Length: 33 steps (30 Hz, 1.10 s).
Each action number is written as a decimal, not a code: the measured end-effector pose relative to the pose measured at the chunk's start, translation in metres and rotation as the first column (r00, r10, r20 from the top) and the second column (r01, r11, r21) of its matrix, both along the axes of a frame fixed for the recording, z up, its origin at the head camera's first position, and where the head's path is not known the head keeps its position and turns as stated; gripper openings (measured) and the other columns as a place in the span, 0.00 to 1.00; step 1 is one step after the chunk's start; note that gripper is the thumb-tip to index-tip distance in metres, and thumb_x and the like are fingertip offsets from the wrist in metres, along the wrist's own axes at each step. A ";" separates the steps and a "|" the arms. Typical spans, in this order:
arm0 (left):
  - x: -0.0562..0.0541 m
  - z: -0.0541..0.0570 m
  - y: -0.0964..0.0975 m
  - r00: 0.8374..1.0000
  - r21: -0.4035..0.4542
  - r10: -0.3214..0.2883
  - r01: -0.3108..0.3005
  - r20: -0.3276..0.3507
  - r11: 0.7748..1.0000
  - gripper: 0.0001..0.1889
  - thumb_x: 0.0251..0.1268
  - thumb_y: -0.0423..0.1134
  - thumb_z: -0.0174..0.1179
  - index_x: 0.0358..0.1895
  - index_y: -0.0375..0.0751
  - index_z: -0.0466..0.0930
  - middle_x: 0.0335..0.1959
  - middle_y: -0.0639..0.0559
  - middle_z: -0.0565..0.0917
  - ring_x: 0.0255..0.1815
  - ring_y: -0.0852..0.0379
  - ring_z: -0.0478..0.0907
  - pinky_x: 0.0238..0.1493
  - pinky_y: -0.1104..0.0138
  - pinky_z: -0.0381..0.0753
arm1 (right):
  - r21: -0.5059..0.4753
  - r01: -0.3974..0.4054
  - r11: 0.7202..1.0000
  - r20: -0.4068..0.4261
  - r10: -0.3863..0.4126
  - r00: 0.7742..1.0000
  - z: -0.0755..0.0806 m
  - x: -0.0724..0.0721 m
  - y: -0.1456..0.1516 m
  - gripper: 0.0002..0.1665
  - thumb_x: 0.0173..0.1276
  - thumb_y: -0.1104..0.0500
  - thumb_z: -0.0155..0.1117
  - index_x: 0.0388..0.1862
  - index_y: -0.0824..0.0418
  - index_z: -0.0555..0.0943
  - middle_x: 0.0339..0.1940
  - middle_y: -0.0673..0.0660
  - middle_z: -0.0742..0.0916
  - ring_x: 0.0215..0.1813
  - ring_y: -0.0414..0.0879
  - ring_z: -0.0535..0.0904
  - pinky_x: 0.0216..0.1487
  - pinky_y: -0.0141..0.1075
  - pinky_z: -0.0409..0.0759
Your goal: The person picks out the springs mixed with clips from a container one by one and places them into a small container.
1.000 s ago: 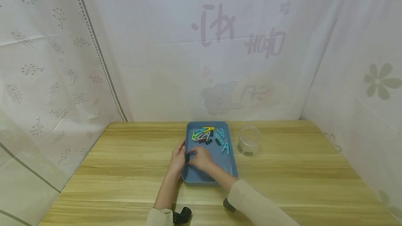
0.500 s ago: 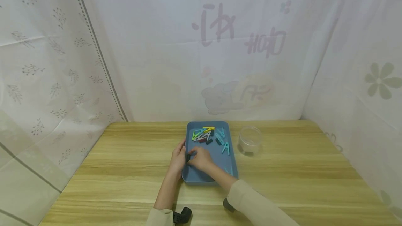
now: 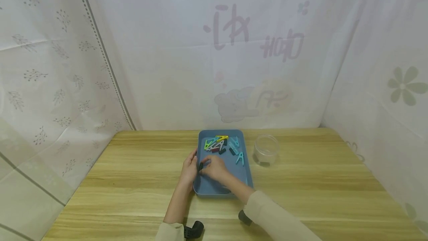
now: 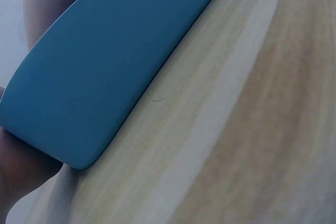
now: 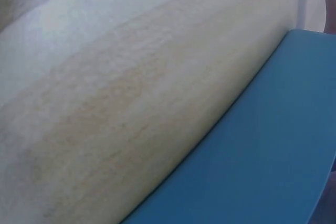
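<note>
The blue-grey tray (image 3: 223, 194) lies on the wooden table. My left hand (image 3: 189, 170) holds its left side, with the thumb near the rim and the other fingers along the outside. Over the left part of the tray, my right hand (image 3: 214, 168) pinches a small black block (image 3: 201, 166) between thumb and fingers, close to the left thumb. At the tray's far end lie several plastic clips: a yellow clip (image 3: 222, 137), a green clip (image 3: 208, 144), and blue ones such as the light blue clip (image 3: 240, 158). Small dark blocks (image 3: 222, 151) lie among them.
Right of the tray stands a clear round jar (image 3: 266, 148) with a dark piece (image 3: 265, 164) at its bottom. Patterned white curtains (image 3: 167, 66) hang behind the table and on both sides. The table (image 3: 317, 181) extends to either side of the tray.
The black block has tilted slightly in my right fingers and shifted a little to the right. My left hand stays at the tray's side.
</note>
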<state>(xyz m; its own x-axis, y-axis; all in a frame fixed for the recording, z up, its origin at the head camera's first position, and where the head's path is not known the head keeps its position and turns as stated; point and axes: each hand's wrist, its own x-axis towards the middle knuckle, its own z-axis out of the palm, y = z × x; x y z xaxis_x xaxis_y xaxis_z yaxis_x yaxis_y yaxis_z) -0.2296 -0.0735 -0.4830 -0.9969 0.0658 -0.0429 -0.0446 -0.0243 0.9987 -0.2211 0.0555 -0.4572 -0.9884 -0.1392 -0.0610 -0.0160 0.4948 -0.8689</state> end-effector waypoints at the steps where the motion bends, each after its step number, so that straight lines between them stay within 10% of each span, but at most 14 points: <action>1: 0.000 0.000 0.000 1.000 0.001 0.000 0.000 0.001 1.000 0.26 0.88 0.31 0.35 0.82 0.26 0.55 0.83 0.28 0.56 0.86 0.30 0.47 0.85 0.39 0.48 | -0.007 -0.001 1.000 0.007 0.001 1.000 0.000 0.000 0.000 0.19 0.62 0.69 0.75 0.51 0.71 0.84 0.13 0.47 0.75 0.18 0.38 0.68 0.20 0.26 0.64; 33: 0.000 0.000 -0.001 1.000 -0.010 -0.012 0.012 0.009 1.000 0.26 0.89 0.33 0.34 0.82 0.29 0.56 0.83 0.30 0.58 0.85 0.30 0.49 0.84 0.38 0.52 | -0.020 0.001 1.000 0.030 -0.001 1.000 0.020 0.013 0.017 0.20 0.65 0.67 0.75 0.55 0.70 0.83 0.26 0.62 0.90 0.20 0.41 0.77 0.24 0.30 0.77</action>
